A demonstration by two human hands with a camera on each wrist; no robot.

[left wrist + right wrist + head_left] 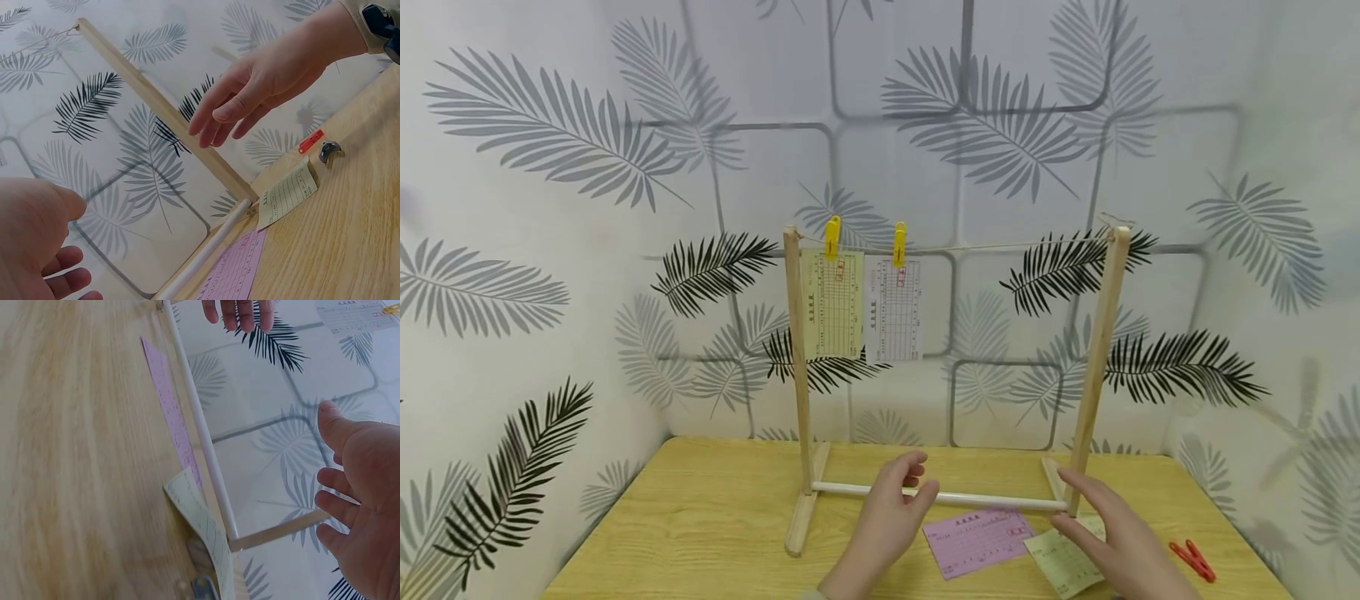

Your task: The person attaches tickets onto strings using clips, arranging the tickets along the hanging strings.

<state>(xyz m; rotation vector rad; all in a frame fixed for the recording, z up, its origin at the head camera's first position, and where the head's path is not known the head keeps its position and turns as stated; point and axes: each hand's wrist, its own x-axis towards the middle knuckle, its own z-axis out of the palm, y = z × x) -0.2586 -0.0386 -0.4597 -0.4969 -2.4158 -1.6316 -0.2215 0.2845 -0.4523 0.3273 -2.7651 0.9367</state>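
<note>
My left hand [887,525] is raised over the table, its fingers loosely bent and holding nothing. To its right, my right hand [1120,546] hovers with thumb and fingers apart, also holding nothing. Between them a pink printed slip [977,542] lies on the table. A pale green slip [1060,557], partly hidden by the right hand in the head view, overlaps its corner. Right of that hand lies a red clothespin [1192,560]. Two yellow clothespins, one left [832,238] and one right [899,244], hold a yellow-green slip [835,308] and a white slip [893,317] on a string.
The string [985,247] runs between a left wooden post [797,358] and a right wooden post [1100,367]. A white rod [962,498] joins the posts low down. A small dark shiny object [329,150] sits near the red clothespin. Behind stands a leaf-patterned wall.
</note>
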